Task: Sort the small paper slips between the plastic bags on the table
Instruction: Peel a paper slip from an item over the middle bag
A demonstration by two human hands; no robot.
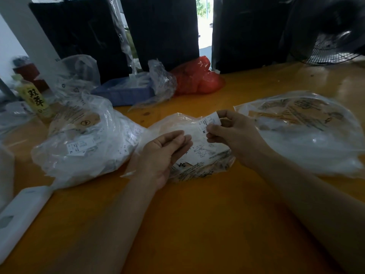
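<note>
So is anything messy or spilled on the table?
Nothing is spilled. The clear bags are crumpled, but the slips stay inside them. The right hand pinches one slip over the middle bag; the left hand is open beside it.

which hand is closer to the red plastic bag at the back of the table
Right. The right hand, pinching a white paper slip, sits below the red plastic bag; the left hand is lower and further left.

White printed slip (209, 121) held above middle clear bag (199, 165).
</note>
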